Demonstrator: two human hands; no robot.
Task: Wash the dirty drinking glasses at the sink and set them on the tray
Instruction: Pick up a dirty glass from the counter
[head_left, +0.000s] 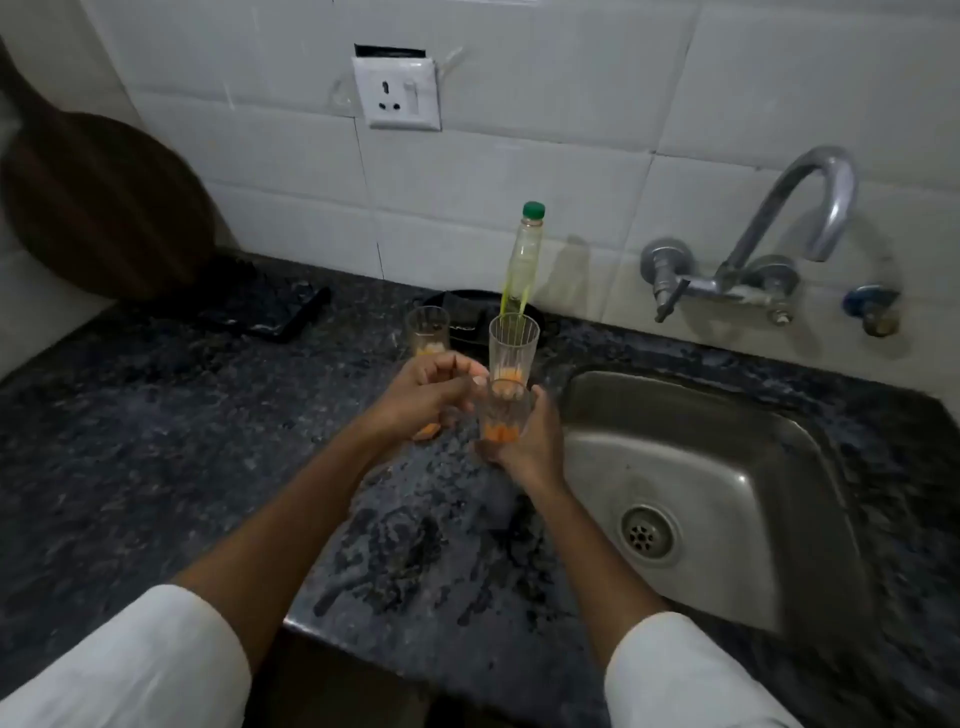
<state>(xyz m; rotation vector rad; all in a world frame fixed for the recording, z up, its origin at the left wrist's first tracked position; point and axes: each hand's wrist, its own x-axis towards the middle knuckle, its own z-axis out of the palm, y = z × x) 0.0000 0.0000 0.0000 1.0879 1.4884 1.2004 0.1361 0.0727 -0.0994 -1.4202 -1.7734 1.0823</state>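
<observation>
I see a ribbed glass (503, 415) with orange dregs held upright over the dark stone counter (156, 441), just left of the steel sink (727, 467). My right hand (530, 441) wraps it from the right, fingers curled round its wall. My left hand (426, 395) sits just beside it, fingers curled on a second glass (447, 415) that is mostly hidden, orange showing at its base. Behind them stand a tall glass (513, 345) and a farther glass (427, 330), both with orange residue, then a green-capped bottle (523, 260) and a black tray (467, 325) by the tiled wall. The tap (779, 228) hangs over the sink.
</observation>
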